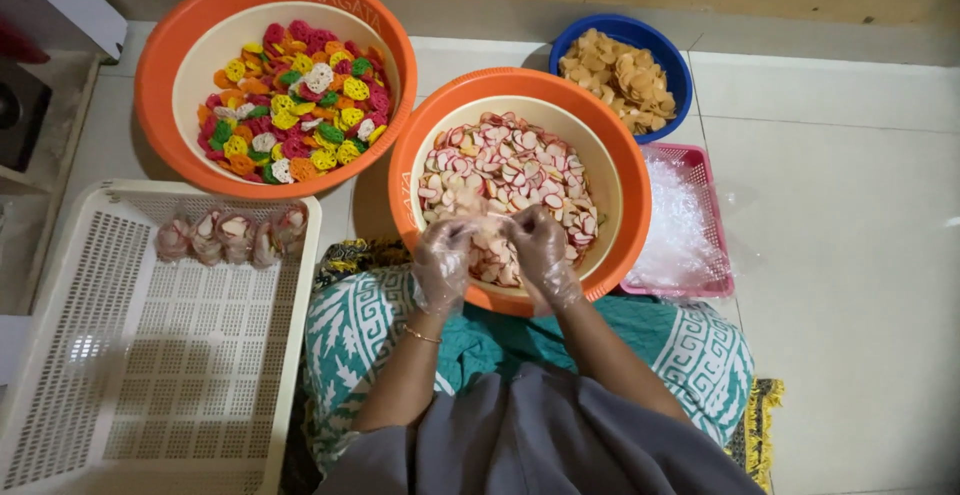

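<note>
Both hands are wearing thin clear gloves and working close together over the near edge of the orange bowl [625, 195] of pink-and-white crackers [510, 170]. The left hand [443, 260] and the right hand [540, 247] are curling narrowly around a small clear bag [487, 227] of crackers, fingers nearly touching. Filled bags [232, 237] are lying in the white basket [150, 385], which has open room. A pink basket [700, 170] of clear bags is sitting to the right.

Both forearms reach forward, bare; left hand [443, 261] and right hand [541, 252], in clear plastic gloves, sit close together, fingers curled inward
</note>
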